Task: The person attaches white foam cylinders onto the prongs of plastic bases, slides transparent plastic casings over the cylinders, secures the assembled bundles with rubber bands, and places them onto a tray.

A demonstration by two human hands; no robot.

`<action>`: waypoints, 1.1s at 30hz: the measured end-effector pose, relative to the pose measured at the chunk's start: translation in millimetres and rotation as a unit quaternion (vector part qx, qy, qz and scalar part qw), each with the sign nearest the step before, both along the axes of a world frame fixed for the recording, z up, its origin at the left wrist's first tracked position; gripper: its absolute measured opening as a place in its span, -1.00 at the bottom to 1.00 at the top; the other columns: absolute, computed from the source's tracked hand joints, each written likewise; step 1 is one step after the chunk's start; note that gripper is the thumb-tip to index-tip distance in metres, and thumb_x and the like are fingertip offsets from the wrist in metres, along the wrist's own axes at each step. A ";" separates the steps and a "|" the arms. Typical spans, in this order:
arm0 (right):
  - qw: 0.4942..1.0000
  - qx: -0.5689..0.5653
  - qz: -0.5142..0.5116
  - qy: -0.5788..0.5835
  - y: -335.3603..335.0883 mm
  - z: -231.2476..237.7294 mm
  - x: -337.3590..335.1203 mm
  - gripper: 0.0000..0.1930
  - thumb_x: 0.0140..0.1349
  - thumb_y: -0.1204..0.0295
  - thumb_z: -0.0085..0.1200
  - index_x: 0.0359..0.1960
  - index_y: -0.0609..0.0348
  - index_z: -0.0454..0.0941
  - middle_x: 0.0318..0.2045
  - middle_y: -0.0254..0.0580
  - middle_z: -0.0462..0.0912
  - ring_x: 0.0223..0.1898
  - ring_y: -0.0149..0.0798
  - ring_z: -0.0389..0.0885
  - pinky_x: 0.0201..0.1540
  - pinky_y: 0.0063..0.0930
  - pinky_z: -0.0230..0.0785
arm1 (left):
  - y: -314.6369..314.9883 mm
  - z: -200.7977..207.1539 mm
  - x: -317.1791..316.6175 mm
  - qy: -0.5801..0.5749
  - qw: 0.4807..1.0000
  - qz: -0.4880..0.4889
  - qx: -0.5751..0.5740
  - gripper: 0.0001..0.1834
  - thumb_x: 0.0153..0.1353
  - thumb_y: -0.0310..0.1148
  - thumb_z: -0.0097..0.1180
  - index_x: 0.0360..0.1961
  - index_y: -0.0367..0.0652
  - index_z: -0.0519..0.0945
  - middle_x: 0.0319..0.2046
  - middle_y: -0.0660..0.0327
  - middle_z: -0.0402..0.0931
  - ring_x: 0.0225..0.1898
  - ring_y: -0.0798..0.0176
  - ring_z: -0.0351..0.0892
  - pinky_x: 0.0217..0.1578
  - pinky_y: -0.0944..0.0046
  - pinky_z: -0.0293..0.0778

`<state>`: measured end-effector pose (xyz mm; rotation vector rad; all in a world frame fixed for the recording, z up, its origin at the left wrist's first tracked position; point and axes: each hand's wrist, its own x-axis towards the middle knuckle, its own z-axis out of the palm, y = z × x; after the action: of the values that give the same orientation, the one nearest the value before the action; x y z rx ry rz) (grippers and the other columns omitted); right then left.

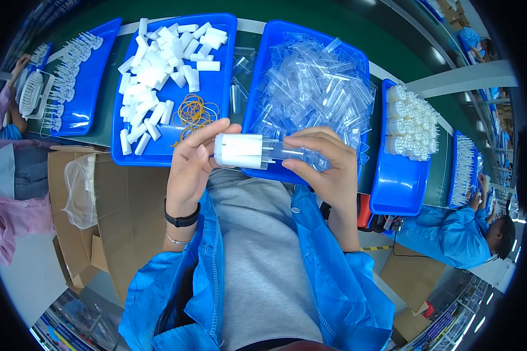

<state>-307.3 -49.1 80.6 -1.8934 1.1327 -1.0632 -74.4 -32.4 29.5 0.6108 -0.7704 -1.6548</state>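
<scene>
In front of my body, my left hand [192, 159] grips a white rounded plastic part [240, 151] by its closed end, with the fingers around its base. Thin prongs stick out from the part's right end. My right hand [329, 159] pinches a clear plastic piece [290, 152] between thumb and fingers at those prongs. The clear piece overlaps the prong ends; how far it reaches in among them I cannot tell. Just beyond my hands, a heap of similar clear pieces [316, 88] fills a blue tray [256, 88].
A blue tray [225, 79] at left holds white cylinders [152, 64] and orange rubber bands [198, 113]. Rightward, another blue tray [398, 190] carries pronged white parts [409, 123]. An open cardboard box [129, 222] stands at my left. Co-workers sit on both sides.
</scene>
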 end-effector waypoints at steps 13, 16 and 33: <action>0.995 -0.046 0.087 0.004 -7.3 9.0 3.7 -0.69 -0.20 0.49 0.35 -0.30 0.14 0.66 -0.18 -0.23 0.65 0.11 -0.07 0.42 0.10 -0.24 0.28 | 1.4 -38.1 -1.0 0.179 0.978 -0.107 -0.002 -0.60 0.15 -0.31 0.18 0.03 -0.13 0.49 -0.07 0.11 0.33 -0.29 0.33 0.51 -0.57 0.49 0.50; 0.995 -0.045 0.086 -0.007 -7.6 6.1 7.2 -0.68 -0.18 0.50 0.35 -0.29 0.15 0.65 -0.18 -0.21 0.65 0.13 -0.04 0.42 0.11 -0.22 0.28 | 1.4 -30.4 -0.2 0.180 0.976 -0.119 0.011 -0.64 0.16 -0.32 0.17 0.00 -0.13 0.50 -0.09 0.10 0.31 -0.35 0.37 0.48 -0.64 0.52 0.43; 0.976 0.095 0.128 -0.148 0.7 -10.2 21.2 -0.64 -0.07 0.52 0.29 -0.16 0.21 0.59 -0.11 -0.10 0.61 0.06 -0.09 0.51 0.09 -0.29 0.34 | 6.9 -18.7 -11.6 0.110 0.988 -0.104 0.010 -0.69 0.20 -0.27 0.09 -0.09 -0.19 0.42 0.00 0.02 0.27 -0.05 0.11 0.50 -0.37 0.28 0.68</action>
<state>-286.2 -48.4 70.4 -1.6162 0.7683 -1.0111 -85.9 -25.4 10.7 0.3615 -0.6752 -1.8864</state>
